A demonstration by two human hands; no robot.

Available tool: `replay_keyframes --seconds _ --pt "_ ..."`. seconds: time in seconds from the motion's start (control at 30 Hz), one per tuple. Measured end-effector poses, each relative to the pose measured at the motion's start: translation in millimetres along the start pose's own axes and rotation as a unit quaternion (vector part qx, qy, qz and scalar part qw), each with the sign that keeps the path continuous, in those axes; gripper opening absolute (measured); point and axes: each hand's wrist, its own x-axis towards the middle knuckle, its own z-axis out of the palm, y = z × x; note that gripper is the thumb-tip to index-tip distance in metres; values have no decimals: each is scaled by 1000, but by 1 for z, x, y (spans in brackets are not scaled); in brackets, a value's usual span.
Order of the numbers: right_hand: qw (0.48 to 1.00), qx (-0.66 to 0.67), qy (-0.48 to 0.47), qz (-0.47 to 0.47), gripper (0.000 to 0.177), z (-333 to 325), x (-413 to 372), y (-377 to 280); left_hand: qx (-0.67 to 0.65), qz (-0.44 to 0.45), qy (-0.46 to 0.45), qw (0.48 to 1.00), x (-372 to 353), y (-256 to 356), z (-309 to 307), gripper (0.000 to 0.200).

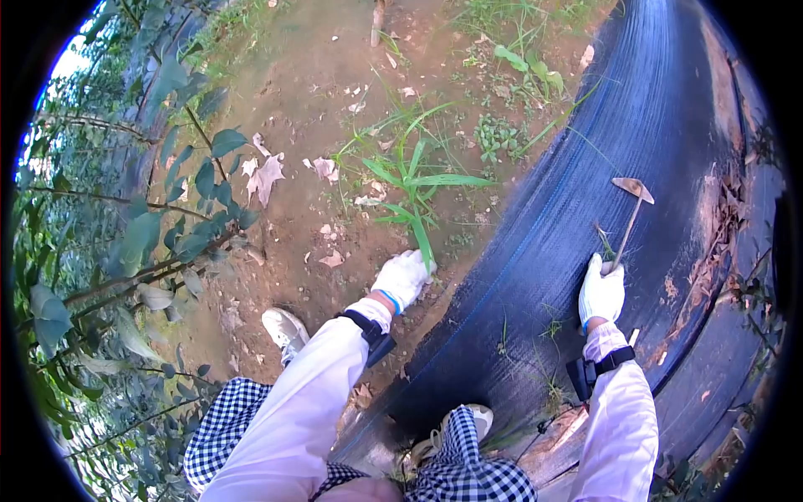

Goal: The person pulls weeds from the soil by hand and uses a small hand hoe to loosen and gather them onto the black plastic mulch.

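My left hand (403, 280), in a white glove, is closed low over the bare soil. A long blade of a broad-leaved grass weed (413, 186) runs down into its curled fingers; the fingertips are partly hidden. Above that hand, the rest of the weed spreads its leaves. My right hand (600, 293), gloved too, grips the handle of a small hand hoe (630, 219) over the black ground cover. The hoe's metal blade points away from me, its face angled to the right. A few thin grass sprigs (604, 243) show beside the right fingers.
Black woven ground cover (535, 251) curves along the right. Leafy branches (180, 197) reach in from the left. Dry leaves (264, 179) lie on the soil, and low weeds (495, 136) grow farther off. My shoes (286, 329) stand on the soil and by the cover's edge.
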Motion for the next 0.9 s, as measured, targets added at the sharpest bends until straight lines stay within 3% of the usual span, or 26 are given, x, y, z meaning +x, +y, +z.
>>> replay_keyframes --seconds 0.07,0.1,0.17,0.23,0.27,0.3,0.37,0.4,0.43,0.5,0.6,0.73,0.77,0.9 --pt "1000 -3 3 0 35 1 2 -2 -104 -97 42 989 0 -8 -9 16" --pt "1000 2 5 -1 35 1 2 -2 -165 -139 198 956 -10 -5 -21 10" --pt "1000 10 6 -2 34 1 0 -3 -169 -186 206 946 -33 -29 -35 12" --pt "1000 1 6 -2 35 -1 0 -4 -141 -213 100 962 -60 -47 -30 21" --pt "1000 -3 7 -3 35 0 0 -6 -91 -173 54 979 -71 -50 -23 30" --pt "1000 2 9 -7 35 1 0 -6 -67 -153 73 983 -73 -34 -22 42" --pt "1000 4 13 -10 35 3 1 -2 7 -80 90 993 -69 -33 -10 45" --pt "1000 6 12 -7 35 3 0 -2 11 -75 95 993 -64 -35 -6 38" --pt "1000 7 11 -7 34 3 -1 -1 58 -73 31 995 -54 -35 -9 29" --pt "1000 12 10 -8 34 2 0 -2 36 -6 17 999 -40 -40 -16 22" --pt "1000 10 12 -7 35 1 2 -6 -138 -54 3 989 -50 -23 -25 26" --pt "1000 -2 3 -1 34 2 0 -6 -37 -27 -19 999 -47 3 -20 49" --pt "1000 -6 5 -2 34 1 0 -5 -25 25 15 999 -40 6 -15 46" --pt "1000 8 -1 1 34 0 -1 -4 24 100 -90 991 -15 -4 -7 30"
